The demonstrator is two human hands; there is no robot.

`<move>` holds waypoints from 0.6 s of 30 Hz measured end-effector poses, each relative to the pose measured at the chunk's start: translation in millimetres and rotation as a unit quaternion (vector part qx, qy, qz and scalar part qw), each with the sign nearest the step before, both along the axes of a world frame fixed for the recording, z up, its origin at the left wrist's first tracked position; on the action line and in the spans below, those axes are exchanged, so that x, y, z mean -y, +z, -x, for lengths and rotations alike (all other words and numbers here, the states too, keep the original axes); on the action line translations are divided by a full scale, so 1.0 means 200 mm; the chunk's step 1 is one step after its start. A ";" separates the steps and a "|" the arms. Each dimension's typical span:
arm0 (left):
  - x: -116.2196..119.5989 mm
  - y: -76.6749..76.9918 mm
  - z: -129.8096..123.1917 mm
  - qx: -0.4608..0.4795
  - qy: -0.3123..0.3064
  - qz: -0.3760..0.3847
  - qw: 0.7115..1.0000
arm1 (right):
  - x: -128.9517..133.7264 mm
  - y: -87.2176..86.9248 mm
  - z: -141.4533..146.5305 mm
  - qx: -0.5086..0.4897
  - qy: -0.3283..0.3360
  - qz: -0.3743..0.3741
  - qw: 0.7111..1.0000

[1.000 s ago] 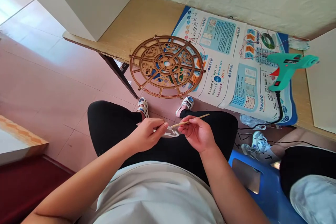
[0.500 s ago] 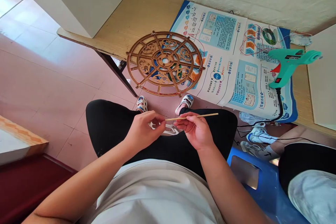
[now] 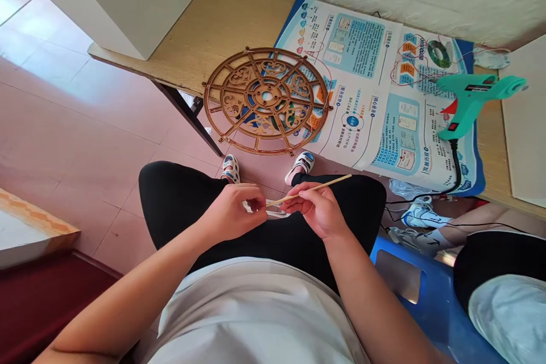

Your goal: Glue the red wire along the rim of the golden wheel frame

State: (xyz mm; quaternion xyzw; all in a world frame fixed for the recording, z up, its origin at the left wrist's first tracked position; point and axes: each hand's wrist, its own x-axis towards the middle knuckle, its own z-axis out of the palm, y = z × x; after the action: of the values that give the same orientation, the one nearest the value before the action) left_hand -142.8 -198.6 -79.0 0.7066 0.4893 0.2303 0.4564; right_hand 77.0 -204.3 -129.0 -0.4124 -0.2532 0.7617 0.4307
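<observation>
A thin pale wooden stick [image 3: 336, 180] is held between my two hands above my lap. My left hand [image 3: 236, 210] pinches its left end between thumb and fingers. Farther along, my right hand [image 3: 318, 209] grips the stick with thumb and fingers, and its free end points up to the right. Beyond my knees, a round brown openwork frame [image 3: 268, 96] with spokes and scroll patterns lies partly over the table's front edge. A teal glue gun [image 3: 464, 99] with a black cable lies on the printed sheet [image 3: 362, 108] at the right.
The wooden table [image 3: 243, 11] has a white panel at each side. A green ring-shaped roll [image 3: 439, 54] and thin red wire lie near the back. A blue stool [image 3: 426, 301] and a seated person's leg [image 3: 490, 256] are at the right.
The stick has tilted more steeply, its left end lower and its right end higher. My left hand has turned slightly and moved down a little.
</observation>
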 end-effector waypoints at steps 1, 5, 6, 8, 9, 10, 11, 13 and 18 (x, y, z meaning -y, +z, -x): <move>0.00 0.00 0.00 0.005 -0.016 0.003 1.000 | 0.00 -0.01 -0.01 -0.005 0.014 0.002 1.000; 0.00 -0.01 0.01 0.026 -0.062 0.014 0.998 | 0.00 -0.09 -0.05 -0.029 0.076 0.002 0.997; 0.00 -0.01 0.00 0.032 -0.071 0.017 0.997 | 0.00 -0.12 -0.05 -0.035 0.092 0.002 0.995; 0.00 -0.01 0.00 0.051 -0.095 0.025 0.994 | 0.01 -0.18 -0.07 -0.049 0.125 0.005 0.991; 0.00 -0.02 -0.01 0.062 -0.108 0.030 0.992 | 0.01 -0.21 -0.08 -0.056 0.140 0.007 0.989; 0.00 -0.02 -0.01 0.075 -0.121 0.036 0.989 | 0.01 -0.25 -0.08 -0.065 0.154 0.010 0.986; 0.00 -0.03 -0.01 0.088 -0.135 0.042 0.986 | 0.02 -0.29 -0.09 -0.074 0.167 0.012 0.983; 0.00 -0.05 -0.02 0.110 -0.156 0.053 0.980 | 0.04 -0.36 -0.10 -0.094 0.191 0.015 0.977; 0.00 -0.15 0.02 0.098 -0.146 0.081 0.981 | 0.10 -0.52 -0.13 -0.138 0.240 0.000 0.961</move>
State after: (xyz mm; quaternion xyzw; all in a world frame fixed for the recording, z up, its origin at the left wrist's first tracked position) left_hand -147.0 -198.5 -109.6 0.7046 0.3510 0.1894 0.5869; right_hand 103.1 -223.4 -232.5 -0.2305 -0.2830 0.8922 0.2659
